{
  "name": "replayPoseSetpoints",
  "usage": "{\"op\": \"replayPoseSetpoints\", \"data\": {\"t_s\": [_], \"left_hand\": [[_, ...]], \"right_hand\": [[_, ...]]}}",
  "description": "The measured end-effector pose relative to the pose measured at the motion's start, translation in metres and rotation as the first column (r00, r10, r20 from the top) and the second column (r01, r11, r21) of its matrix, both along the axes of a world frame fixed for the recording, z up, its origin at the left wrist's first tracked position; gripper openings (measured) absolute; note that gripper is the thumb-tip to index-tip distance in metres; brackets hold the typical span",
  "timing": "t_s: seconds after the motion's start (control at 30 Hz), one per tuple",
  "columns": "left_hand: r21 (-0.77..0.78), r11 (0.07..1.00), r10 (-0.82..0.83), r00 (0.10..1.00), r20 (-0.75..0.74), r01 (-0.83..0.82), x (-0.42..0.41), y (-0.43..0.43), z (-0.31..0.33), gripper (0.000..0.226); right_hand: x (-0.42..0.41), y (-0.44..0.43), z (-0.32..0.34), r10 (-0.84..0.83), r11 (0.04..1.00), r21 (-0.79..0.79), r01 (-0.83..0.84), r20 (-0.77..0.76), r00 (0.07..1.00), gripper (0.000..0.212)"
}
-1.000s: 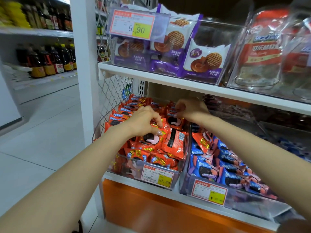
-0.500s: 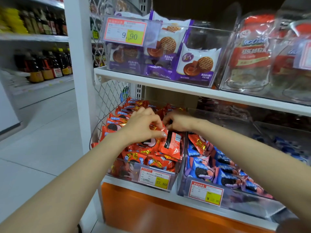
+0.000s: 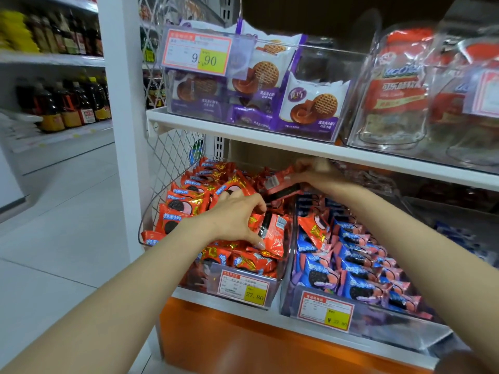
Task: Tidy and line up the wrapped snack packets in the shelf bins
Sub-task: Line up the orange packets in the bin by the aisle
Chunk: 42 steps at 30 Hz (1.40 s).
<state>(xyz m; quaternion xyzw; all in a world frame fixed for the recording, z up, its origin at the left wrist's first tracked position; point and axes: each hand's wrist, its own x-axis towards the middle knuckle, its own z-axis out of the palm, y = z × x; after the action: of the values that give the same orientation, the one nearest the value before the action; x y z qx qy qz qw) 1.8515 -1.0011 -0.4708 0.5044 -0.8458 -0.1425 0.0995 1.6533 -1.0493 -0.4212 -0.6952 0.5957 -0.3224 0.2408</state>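
One red packet [image 3: 280,183] now lifted clear at the back of the bin [image 3: 147,221], pinched in right hand [image 3: 316,175]. Left hand [image 3: 232,220] still curled round a front packet [image 3: 272,233], pinning it; row not yet lined up.

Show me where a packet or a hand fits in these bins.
Free: the front right corner of the blue-packet bin, between its price tag and the blue packets, looks bare. The purple-biscuit bin has room above its right packet. Crowded: the red-packet bin, heaped with red packets; the left hand grips some, the right hand holds one.
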Motion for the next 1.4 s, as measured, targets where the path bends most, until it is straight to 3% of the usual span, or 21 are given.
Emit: {"op": "replayPoseSetpoints", "data": {"t_s": [0.07, 0.13, 0.2, 0.27, 0.3, 0.43, 0.57, 0.7, 0.87, 0.93, 1.0, 1.07, 1.1, 1.17, 1.2, 1.27, 1.33, 1.4], "left_hand": [[-0.036, 0.999, -0.028, 0.997, -0.071, 0.026, -0.002, 0.001, 0.0, 0.071], [-0.199, 0.977, 0.03, 0.977, -0.212, -0.073, -0.001, -0.003, 0.004, 0.056], [-0.37, 0.873, 0.228, 0.938, -0.262, -0.316, 0.005, -0.012, 0.01, 0.047], [-0.382, 0.802, 0.432, 0.887, -0.162, -0.46, 0.014, -0.024, 0.011, 0.051], [-0.333, 0.827, 0.447, 0.889, -0.097, -0.452, 0.018, -0.028, 0.01, 0.049], [-0.242, 0.943, 0.24, 0.971, 0.018, -0.228, 0.023, -0.034, 0.006, 0.027], [-0.259, 0.959, 0.164, 0.971, 0.173, -0.116, 0.02, -0.037, 0.014, 0.026], [-0.411, 0.911, 0.166, 0.945, 0.282, -0.037, 0.026, -0.042, 0.015, 0.034], [-0.262, 0.965, 0.105, 0.954, 0.282, -0.029, 0.028, -0.041, 0.016, 0.037], [-0.317, 0.946, 0.106, 0.988, 0.116, -0.064, 0.025, -0.041, 0.018, 0.03], [-0.275, 0.939, 0.129, 0.954, -0.271, -0.205, 0.017, -0.037, 0.021, 0.024], [0.018, 0.973, 0.192, 0.769, -0.609, -0.228, 0.005, -0.031, 0.027, 0.022], [0.18, 0.969, 0.247, 0.687, -0.683, -0.17, 0.0, -0.027, 0.029, 0.022], [0.389, 0.92, 0.345, 0.584, -0.735, -0.054, -0.006, -0.024, 0.027, 0.031], [0.409, 0.911, 0.364, 0.562, -0.743, -0.05, -0.007, -0.024, 0.024, 0.037], [0.339, 0.931, 0.353, 0.558, -0.751, -0.133, -0.008, -0.026, 0.02, 0.043], [0.272, 0.947, 0.32, 0.551, -0.771, -0.17, -0.008, -0.026, 0.019, 0.045], [0.227, 0.962, 0.272, 0.564, -0.78, -0.15, -0.01, -0.026, 0.019, 0.054]], "right_hand": [[-0.003, 0.002, 0.0, -0.074, 0.997, 0.025, 0.072, 0.071, 0.995, 0.017], [-0.005, 0.006, 0.0, -0.105, 0.994, 0.029, 0.103, 0.08, 0.991, 0.016], [-0.004, 0.01, -0.001, -0.114, 0.993, 0.023, 0.112, 0.101, 0.988, 0.019], [-0.004, 0.012, -0.004, -0.12, 0.993, 0.021, 0.118, 0.114, 0.986, 0.03], [-0.004, 0.012, -0.004, -0.12, 0.993, 0.019, 0.119, 0.123, 0.985, 0.035], [-0.003, 0.013, -0.008, -0.115, 0.993, 0.001, 0.116, 0.187, 0.976, 0.035], [-0.004, 0.016, -0.01, -0.097, 0.995, -0.01, 0.103, 0.253, 0.963, 0.029], [-0.004, 0.017, -0.014, -0.074, 0.997, 0.004, 0.075, 0.234, 0.969, 0.032], [-0.002, 0.024, -0.016, 0.004, 1.0, -0.016, 0.001, 0.308, 0.951, 0.026], [-0.002, 0.025, -0.016, 0.07, 0.998, -0.027, -0.065, 0.402, 0.913, 0.025], [-0.004, 0.025, -0.017, 0.12, 0.993, -0.059, -0.105, 0.454, 0.883, 0.027], [-0.004, 0.024, -0.02, 0.138, 0.988, -0.113, -0.101, 0.391, 0.91, 0.03], [-0.003, 0.024, -0.021, 0.14, 0.986, -0.13, -0.099, 0.356, 0.924, 0.031], [-0.002, 0.025, -0.023, 0.16, 0.984, -0.136, -0.117, 0.366, 0.917, 0.033], [-0.002, 0.025, -0.024, 0.185, 0.981, -0.127, -0.145, 0.417, 0.89, 0.035], [-0.002, 0.025, -0.024, 0.232, 0.972, -0.107, -0.209, 0.555, 0.799, 0.039], [0.0, 0.023, -0.022, 0.224, 0.971, -0.089, -0.22, 0.657, 0.72, 0.03], [0.002, 0.023, -0.021, 0.187, 0.977, -0.05, -0.205, 0.657, 0.731, 0.029]]}}
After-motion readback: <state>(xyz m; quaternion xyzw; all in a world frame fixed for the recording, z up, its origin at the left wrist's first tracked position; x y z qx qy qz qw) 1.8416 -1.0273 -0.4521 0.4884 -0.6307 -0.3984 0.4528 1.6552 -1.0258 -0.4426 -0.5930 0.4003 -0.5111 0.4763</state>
